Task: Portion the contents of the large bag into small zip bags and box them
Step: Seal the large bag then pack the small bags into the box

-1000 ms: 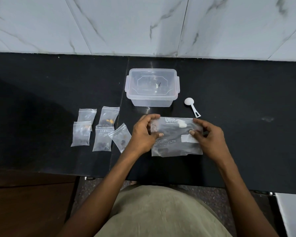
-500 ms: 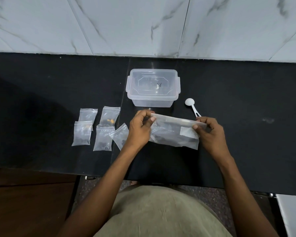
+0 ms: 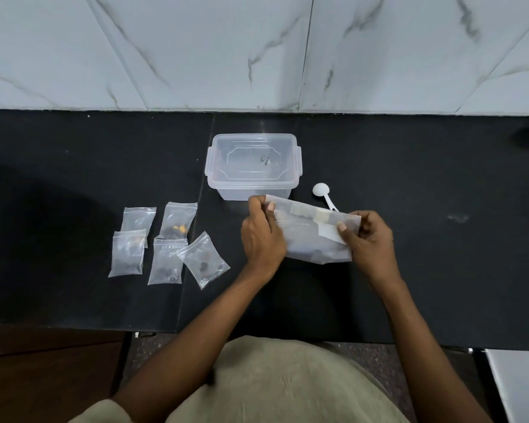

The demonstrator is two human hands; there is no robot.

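One head-worn view: the counter is seen from above, close, facing forward and down toward the wall.

Large bag: translucent, white label patches, dark contents at its bottom, held up just in front of the lidded clear box. Five small zip bags, clear with dark and orange bits, lie flat left of the box.

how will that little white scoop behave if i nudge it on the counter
The white scoop looks like thin plastic, so probably very light and easy to skid on the smooth black counter. Its round bowl may make it pivot or rock rather than slide straight.
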